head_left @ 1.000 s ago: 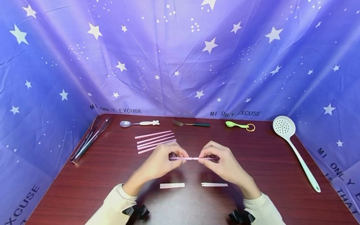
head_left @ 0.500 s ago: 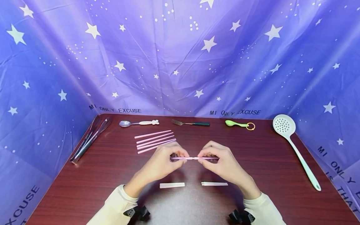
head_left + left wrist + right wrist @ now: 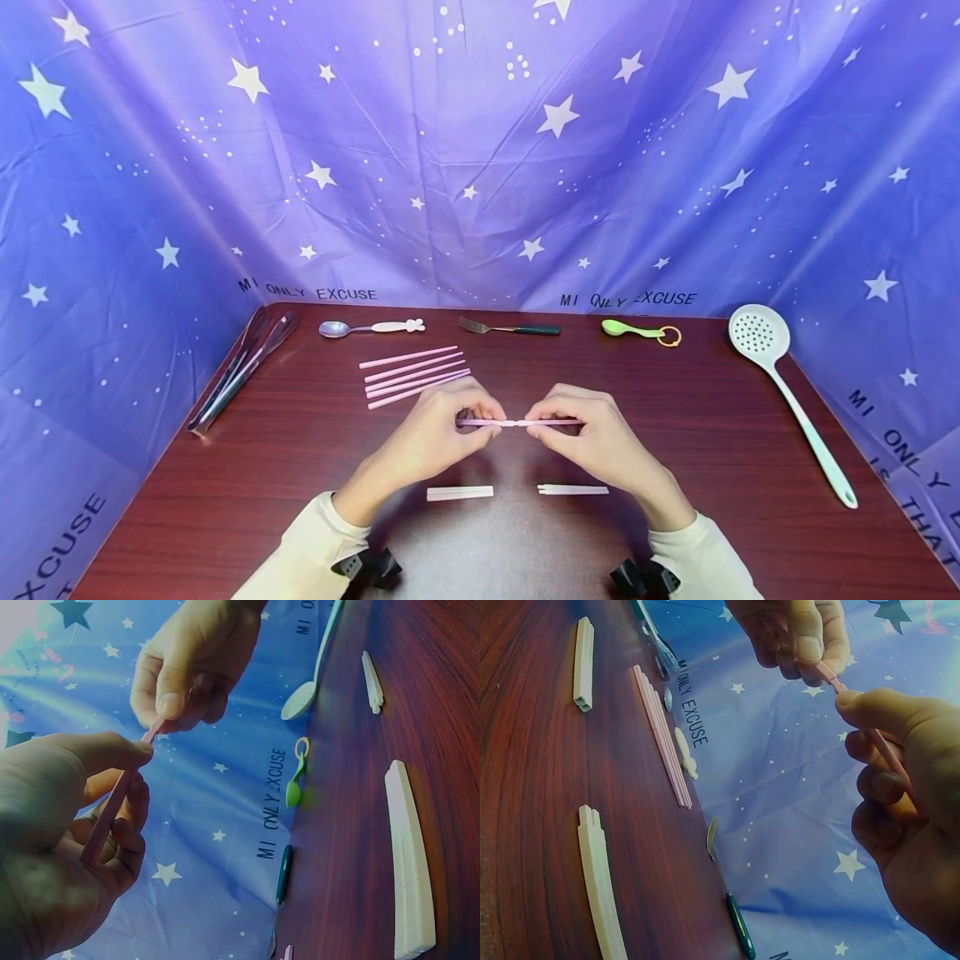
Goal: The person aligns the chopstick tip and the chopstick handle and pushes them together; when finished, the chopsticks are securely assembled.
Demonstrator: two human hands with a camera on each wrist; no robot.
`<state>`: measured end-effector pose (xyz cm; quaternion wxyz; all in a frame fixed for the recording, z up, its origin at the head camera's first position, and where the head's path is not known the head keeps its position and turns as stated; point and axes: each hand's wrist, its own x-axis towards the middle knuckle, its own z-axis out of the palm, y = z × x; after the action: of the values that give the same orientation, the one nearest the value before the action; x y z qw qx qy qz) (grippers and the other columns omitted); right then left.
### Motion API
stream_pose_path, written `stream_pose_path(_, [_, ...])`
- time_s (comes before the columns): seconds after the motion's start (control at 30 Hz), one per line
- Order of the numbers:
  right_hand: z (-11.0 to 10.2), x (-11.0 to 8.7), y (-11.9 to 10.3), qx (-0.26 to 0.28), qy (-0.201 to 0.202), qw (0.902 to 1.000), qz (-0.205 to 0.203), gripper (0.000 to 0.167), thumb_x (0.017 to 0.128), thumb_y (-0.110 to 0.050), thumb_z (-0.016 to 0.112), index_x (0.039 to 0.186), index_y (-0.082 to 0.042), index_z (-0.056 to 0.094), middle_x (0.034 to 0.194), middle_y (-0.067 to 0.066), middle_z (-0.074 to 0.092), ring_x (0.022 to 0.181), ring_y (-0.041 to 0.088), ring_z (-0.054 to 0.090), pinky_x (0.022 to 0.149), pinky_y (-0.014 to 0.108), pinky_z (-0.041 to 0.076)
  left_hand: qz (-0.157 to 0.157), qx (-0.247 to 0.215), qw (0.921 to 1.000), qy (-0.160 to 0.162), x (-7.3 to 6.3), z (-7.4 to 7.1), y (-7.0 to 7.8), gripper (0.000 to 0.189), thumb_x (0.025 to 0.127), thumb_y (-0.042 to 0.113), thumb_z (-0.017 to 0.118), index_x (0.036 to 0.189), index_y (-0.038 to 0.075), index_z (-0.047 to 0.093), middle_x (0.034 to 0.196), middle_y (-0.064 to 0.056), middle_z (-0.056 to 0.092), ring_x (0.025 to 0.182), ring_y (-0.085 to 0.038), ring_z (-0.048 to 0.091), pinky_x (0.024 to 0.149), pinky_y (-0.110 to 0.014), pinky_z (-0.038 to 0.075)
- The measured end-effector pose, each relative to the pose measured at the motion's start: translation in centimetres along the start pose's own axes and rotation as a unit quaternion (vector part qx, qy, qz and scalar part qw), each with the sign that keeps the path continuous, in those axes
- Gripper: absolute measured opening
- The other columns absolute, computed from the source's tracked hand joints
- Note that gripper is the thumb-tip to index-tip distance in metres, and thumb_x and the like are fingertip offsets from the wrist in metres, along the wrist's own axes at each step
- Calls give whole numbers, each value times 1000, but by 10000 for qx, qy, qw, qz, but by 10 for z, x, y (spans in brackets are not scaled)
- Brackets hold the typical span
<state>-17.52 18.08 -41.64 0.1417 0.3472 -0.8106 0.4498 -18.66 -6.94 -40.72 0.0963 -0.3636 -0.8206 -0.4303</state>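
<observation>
Between both hands, two pink chopstick sections lie in line, their ends meeting in the narrow gap between the fingertips. My left hand (image 3: 442, 421) pinches the left chopstick section (image 3: 111, 810) between thumb and fingers, its rear end against the palm. My right hand (image 3: 581, 421) grips the right chopstick section (image 3: 886, 756) the same way. Nearer the person lie white square-sided chopstick sections in a left bundle (image 3: 460, 493) and a right bundle (image 3: 573, 490); narrow ends show on the right one. Behind my left hand several pink chopsticks (image 3: 408, 358) lie side by side.
Along the back lie a spoon with a white handle (image 3: 390, 327), a fork with a dark green handle (image 3: 536, 330) and a small green spoon (image 3: 630, 331) with a ring. A whisk (image 3: 243, 371) is at the left edge, a pale skimmer (image 3: 802, 417) at the right. Starry cloth surrounds the table.
Both hands have drawn slightly closer together along the chopstick, so the gap between the fingertips is narrower. Grips stay the same, and the things on the table have not moved.
</observation>
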Motion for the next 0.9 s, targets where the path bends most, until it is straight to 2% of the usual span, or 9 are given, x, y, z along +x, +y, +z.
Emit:
stream_pose_path(0.17, [3, 1, -1, 71, 1, 10000, 39, 13, 87, -8, 82, 93, -18, 78, 77, -9, 65, 65, 1, 54, 54, 15, 45, 24, -15, 10000, -12, -1, 0, -1, 13, 85, 9, 83, 92, 19, 76, 84, 9, 65, 77, -2, 59, 68, -18, 51])
stream_pose_path(0.4, [4, 0, -2, 74, -14, 9996, 255, 14, 87, -9, 82, 92, -21, 78, 76, -13, 63, 62, 5, 53, 52, 16, 44, 88, -34, 10000, 17, -1, 0, -1, 13, 85, 10, 84, 92, 18, 77, 83, 9, 65, 76, -1, 58, 66, -18, 50])
stream_pose_path(0.57, [4, 0, -3, 80, -19, 9997, 210, 13, 88, -11, 82, 92, -22, 77, 75, -13, 61, 60, 5, 51, 51, 16, 42, 85, 49, 9999, 22, -1, -1, -1, 11, 85, 12, 83, 92, 19, 77, 83, 10, 64, 76, -1, 57, 66, -18, 50])
stream_pose_path(0.73, [3, -1, -3, 49, 59, 9999, 81, 13, 86, -8, 82, 93, -18, 77, 75, -11, 61, 61, 1, 48, 51, 14, 41, 10, 24, 10000, -4, -1, -3, -2, 9, 86, 13, 81, 91, 18, 76, 81, 11, 65, 74, -4, 58, 65, -21, 50])
stream_pose_path(0.9, [2, -2, -4, 133, 96, 9998, 147, 16, 86, -7, 82, 93, -19, 77, 73, -10, 60, 59, -1, 46, 50, 15, 39, -141, -127, 9998, -23, -1, -3, -2, 6, 89, 16, 80, 91, 19, 76, 80, 12, 66, 73, -1, 57, 64, -21, 50])
